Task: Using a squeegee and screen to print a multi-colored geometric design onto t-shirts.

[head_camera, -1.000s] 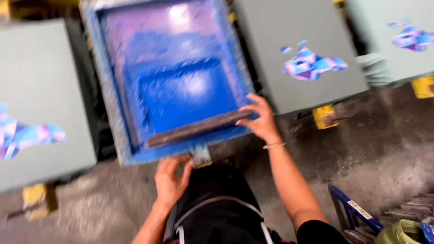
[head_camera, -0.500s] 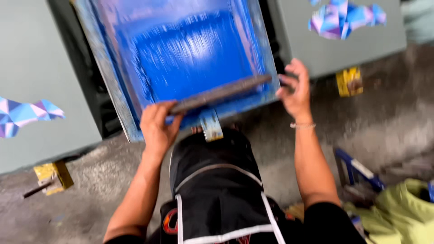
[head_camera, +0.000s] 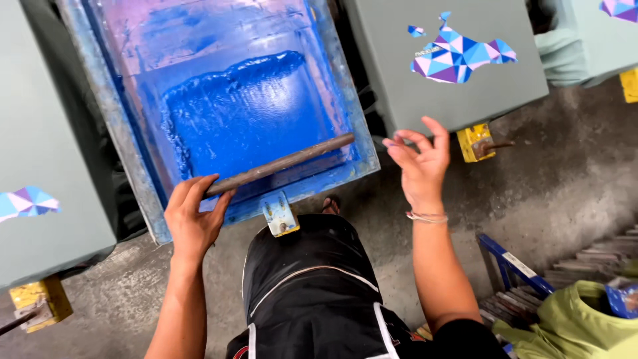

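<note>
Head view cuts the frame (head_camera: 119, 133) off at 12 o'clock, so I cannot see its far rail, and the grey boards at 9 and 1 o'clock run out of the picture too. My apron (head_camera: 312, 286) hides my legs; only a toe shows under the frame's near edge.

My left hand (head_camera: 193, 219) sits at 7 o'clock, palm down, fingers curled over the near end of the squeegee (head_camera: 279, 165), thumb laid along the frame's near rail. My right hand (head_camera: 422, 163) hangs in the air at 3 o'clock, just off the frame's near right corner, fingers spread wide and holding nothing, a thin band on the wrist.

Squeegee lies slantwise across the near end of the screen, its far end pointing to 2 o'clock. Inside the frame a pool of blue ink (head_camera: 246, 113) covers the mesh, its ragged edge toward 12 o'clock.

Board (head_camera: 452, 86) at 1 o'clock carries a blue and purple print.
</note>
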